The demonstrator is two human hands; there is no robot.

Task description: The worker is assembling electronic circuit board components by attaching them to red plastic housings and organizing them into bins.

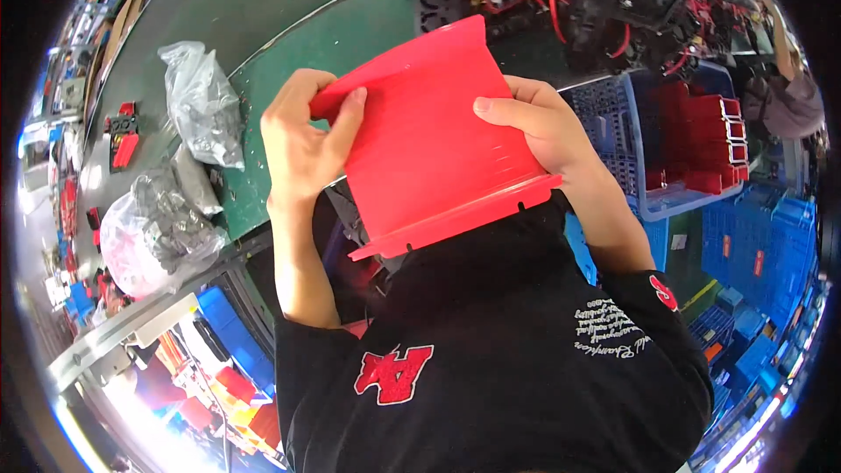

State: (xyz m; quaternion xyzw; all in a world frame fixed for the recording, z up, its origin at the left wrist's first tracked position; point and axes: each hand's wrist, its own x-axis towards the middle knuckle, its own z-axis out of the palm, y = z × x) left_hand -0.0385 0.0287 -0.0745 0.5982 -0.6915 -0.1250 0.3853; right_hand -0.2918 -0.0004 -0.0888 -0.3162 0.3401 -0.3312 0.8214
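A red plastic panel point(438, 131) is held up before my chest, above the edge of the green-topped workbench point(289, 44). Its near edge carries a folded lip with small notches, and its far right corner rises to a point. My left hand point(307, 136) pinches the panel's left edge between thumb and fingers. On the right edge, my right hand point(539, 123) grips with the thumb on top and the fingers behind, mostly hidden.
Black and red parts with wires point(604, 0) pile up at the back right. A blue crate point(648, 201) at right holds red panels point(701, 140). Clear plastic bags point(203, 105) lie at left. Blue crates point(758, 245) stack at far right, near another person's arm point(781, 44).
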